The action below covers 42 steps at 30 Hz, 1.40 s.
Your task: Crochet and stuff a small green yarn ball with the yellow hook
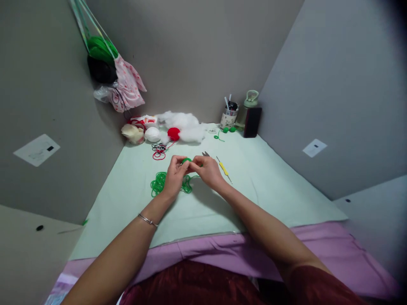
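Over the middle of the table, my left hand (pixel 174 174) is closed around a small green crochet piece (pixel 186 160), mostly covered by the fingers. My right hand (pixel 208 170) meets it from the other side, thumb and fingertips pinched at the piece's edge; exactly what lies between them is hidden. Loose green yarn (pixel 157 184) lies in a tangle under and beside my left wrist, with a strand running toward my right hand. Just beyond my right hand, the scissors (pixel 205 154) show only in part. A crochet hook (pixel 224 168) with a yellow handle rests to its right.
Along the back stand white stuffing (pixel 184 123), a red yarn ball (pixel 173 134), a white yarn ball (pixel 152 134), a pen cup (pixel 228 120), a green bottle (pixel 243 114) and a phone (pixel 252 123). Small green pieces (pixel 229 130) lie nearby. Grey walls enclose the table; bags (pixel 127 82) hang left.
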Each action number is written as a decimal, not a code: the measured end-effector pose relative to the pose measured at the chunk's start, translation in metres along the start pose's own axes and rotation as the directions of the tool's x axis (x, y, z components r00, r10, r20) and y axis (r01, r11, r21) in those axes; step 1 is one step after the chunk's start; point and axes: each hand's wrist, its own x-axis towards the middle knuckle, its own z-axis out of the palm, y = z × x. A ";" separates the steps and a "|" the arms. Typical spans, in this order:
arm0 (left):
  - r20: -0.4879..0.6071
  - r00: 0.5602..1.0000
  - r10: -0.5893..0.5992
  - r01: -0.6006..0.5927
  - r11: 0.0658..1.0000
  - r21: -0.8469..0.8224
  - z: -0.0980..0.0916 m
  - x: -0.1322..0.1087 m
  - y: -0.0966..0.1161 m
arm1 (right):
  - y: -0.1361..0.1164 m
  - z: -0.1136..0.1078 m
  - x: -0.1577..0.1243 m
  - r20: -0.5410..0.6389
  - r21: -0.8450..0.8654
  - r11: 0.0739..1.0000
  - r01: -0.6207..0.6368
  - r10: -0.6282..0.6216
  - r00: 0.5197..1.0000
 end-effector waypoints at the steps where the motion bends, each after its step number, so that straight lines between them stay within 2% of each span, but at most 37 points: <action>1: 0.008 1.000 -0.008 0.008 1.000 -0.005 0.000 0.000 0.001 | -0.001 -0.001 -0.001 -0.004 -0.014 1.000 0.001 -0.001 1.000; 9: 0.027 0.995 -0.092 0.092 0.996 0.008 -0.008 0.008 -0.003 | -0.004 -0.009 -0.005 0.077 -0.123 0.988 0.093 -0.084 0.993; 15: -0.047 0.979 -0.198 0.201 0.976 0.080 -0.015 0.010 -0.010 | -0.003 0.006 -0.013 0.134 -0.205 0.962 0.178 -0.152 0.979; 19: -0.064 0.965 -0.255 0.260 0.963 0.073 -0.015 0.010 -0.010 | 0.002 0.013 -0.011 0.123 -0.248 0.951 0.185 -0.158 0.980; 22: -0.059 0.967 -0.249 0.252 0.967 0.037 -0.012 0.009 -0.005 | 0.005 0.012 -0.007 0.079 -0.267 0.951 0.154 -0.137 0.987; 28: 0.017 0.979 -0.203 0.204 0.978 -0.048 -0.005 0.005 0.006 | 0.005 0.001 -0.002 0.007 -0.205 0.975 0.087 -0.088 0.996; 33: 0.067 0.968 -0.241 0.244 0.969 -0.047 -0.010 0.009 0.003 | 0.003 -0.007 -0.001 0.061 -0.101 0.990 0.097 -0.092 0.994; 37: 0.038 0.961 -0.275 0.275 0.961 -0.006 -0.015 0.013 -0.007 | 0.000 -0.004 -0.003 0.125 -0.043 0.992 0.120 -0.114 0.986; 42: -0.015 0.955 -0.296 0.296 0.955 0.029 -0.020 0.016 -0.014 | -0.006 0.007 -0.012 0.132 -0.046 0.990 0.131 -0.124 0.983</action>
